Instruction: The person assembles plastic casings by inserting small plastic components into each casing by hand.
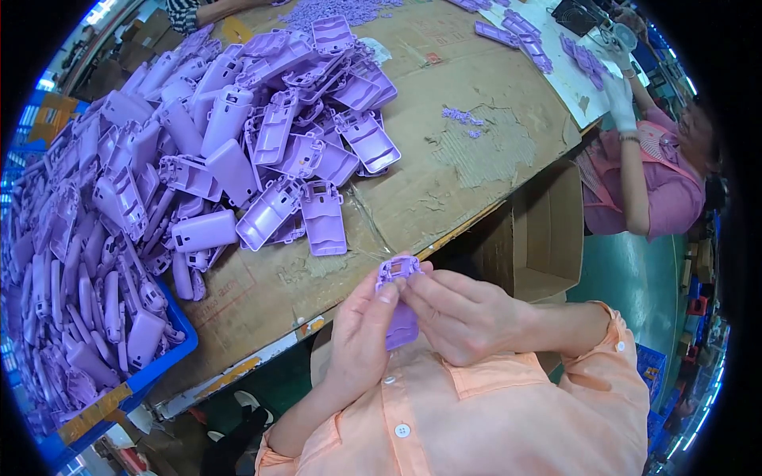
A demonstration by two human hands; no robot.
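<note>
A purple plastic housing (pixel 402 327) is held upright just off the table's front edge, close to my chest. My left hand (pixel 361 333) wraps its left side, with the thumb across the front near the top. From the right, my right hand (pixel 468 313) pinches the housing's upper part, where there is a frame-like opening. Whether a small part sits between the right fingertips is hidden. Beyond, a big heap of similar purple housings (pixel 274 131) covers the table's left side; the nearest one (pixel 324 218) lies with its hollow side up.
A blue crate (pixel 189 347) full of purple housings stands at the left. Small purple pieces (pixel 463 117) lie on the cardboard-covered table (pixel 421 87), with a larger pile (pixel 325 12) at the back. A cardboard box (pixel 548 230) is below the right edge. A gloved co-worker (pixel 647 170) works at the right.
</note>
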